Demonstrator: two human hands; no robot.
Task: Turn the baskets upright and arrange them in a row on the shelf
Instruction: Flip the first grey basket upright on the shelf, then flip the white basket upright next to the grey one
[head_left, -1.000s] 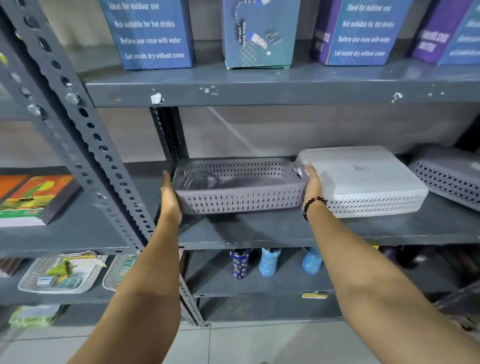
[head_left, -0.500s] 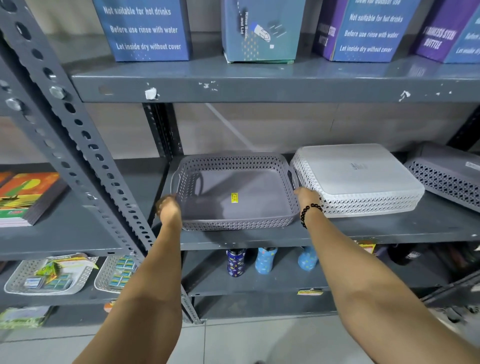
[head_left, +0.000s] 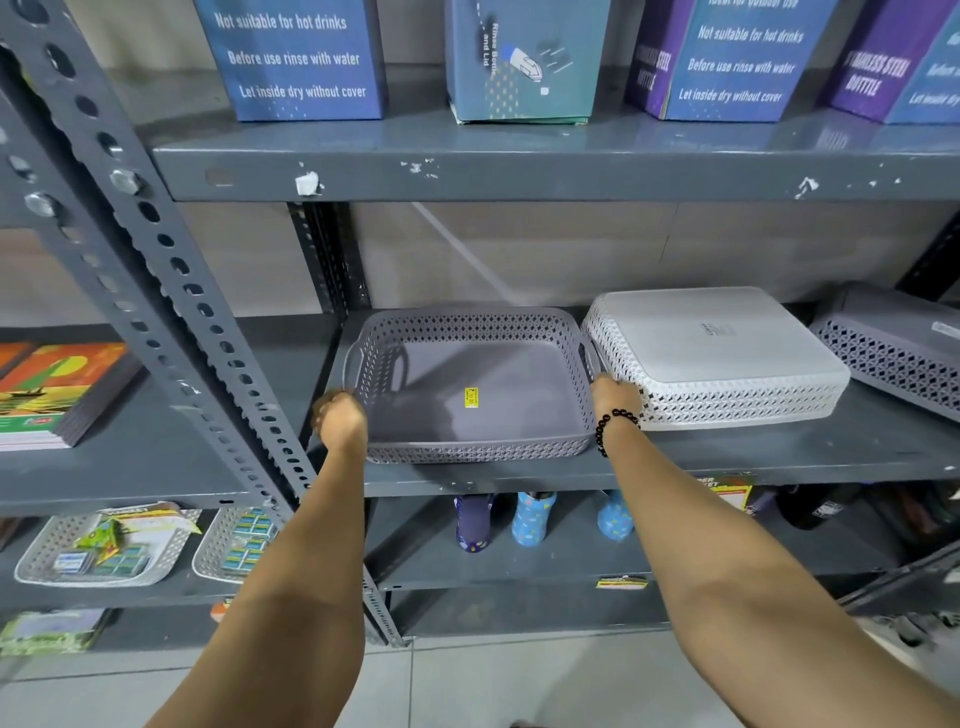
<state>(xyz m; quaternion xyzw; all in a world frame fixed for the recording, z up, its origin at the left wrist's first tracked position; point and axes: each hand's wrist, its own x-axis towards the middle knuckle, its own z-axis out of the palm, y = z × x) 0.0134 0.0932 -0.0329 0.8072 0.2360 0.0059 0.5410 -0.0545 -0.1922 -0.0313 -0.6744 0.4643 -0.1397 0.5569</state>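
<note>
**Grey basket upright on the shelf, both hands on its sides**

My left hand (head_left: 340, 422) grips the left side of the grey basket (head_left: 470, 387), fingers curled over the rim near the front corner. My right hand (head_left: 615, 397) holds the right side the same way, wedged into the narrow gap between this basket and the one next to it. A black bead bracelet (head_left: 613, 426) sits on my right wrist.

The grey basket stands upright, open side up, with its base flat on the middle shelf (head_left: 779, 457) at the left end of that bay. A small yellow sticker (head_left: 471, 397) lies on its inner floor, and a handle slot shows in each short wall.

Just to its right, touching or nearly touching, a white basket (head_left: 717, 358) lies upside down with its flat bottom facing up. Further right another grey basket (head_left: 893, 348) is also upside down, partly cut off by the edge of the view.

On the shelf above, blue and purple boxes (head_left: 291, 57) stand in a line. Below, a few patterned bottles (head_left: 532, 519) stand upright. In the bay to the left, books (head_left: 57, 389) lie stacked, and lower down two white trays (head_left: 36, 561) hold small packets.
</note>
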